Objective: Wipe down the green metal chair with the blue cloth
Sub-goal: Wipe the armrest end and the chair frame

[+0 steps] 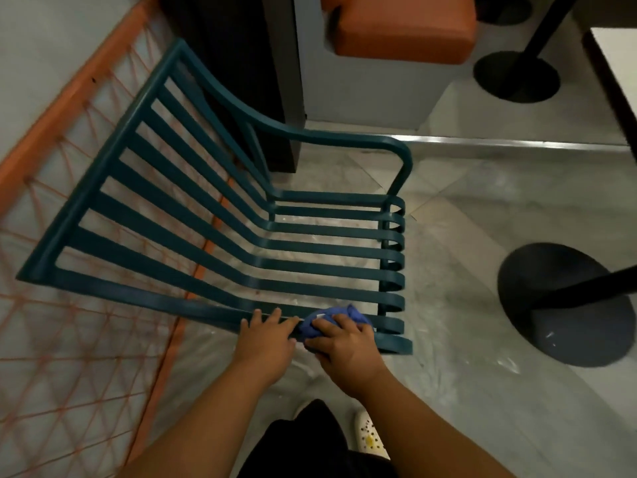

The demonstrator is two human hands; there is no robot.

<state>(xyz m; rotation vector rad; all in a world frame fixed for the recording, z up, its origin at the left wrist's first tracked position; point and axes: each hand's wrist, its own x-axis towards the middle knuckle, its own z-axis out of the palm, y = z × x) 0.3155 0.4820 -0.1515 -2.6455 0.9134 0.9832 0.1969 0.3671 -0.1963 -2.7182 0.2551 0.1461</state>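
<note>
The green metal chair (pixel 213 215) fills the middle of the view, its slatted back rising to the left and its slatted seat running right. My right hand (pixel 341 343) presses the bunched blue cloth (pixel 339 317) against the nearest seat slats, close to the front right corner. My left hand (pixel 267 339) rests just left of the cloth, its fingers laid flat over the nearest rail. The cloth is partly covered by my right fingers.
An orange rope lattice panel (pixel 69 357) stands behind and left of the chair. A black round table base (pixel 565 305) sits on the floor to the right, another (pixel 515 75) further back. An orange seat (pixel 403 27) on a white block is beyond. My white shoe (pixel 370 439) is below.
</note>
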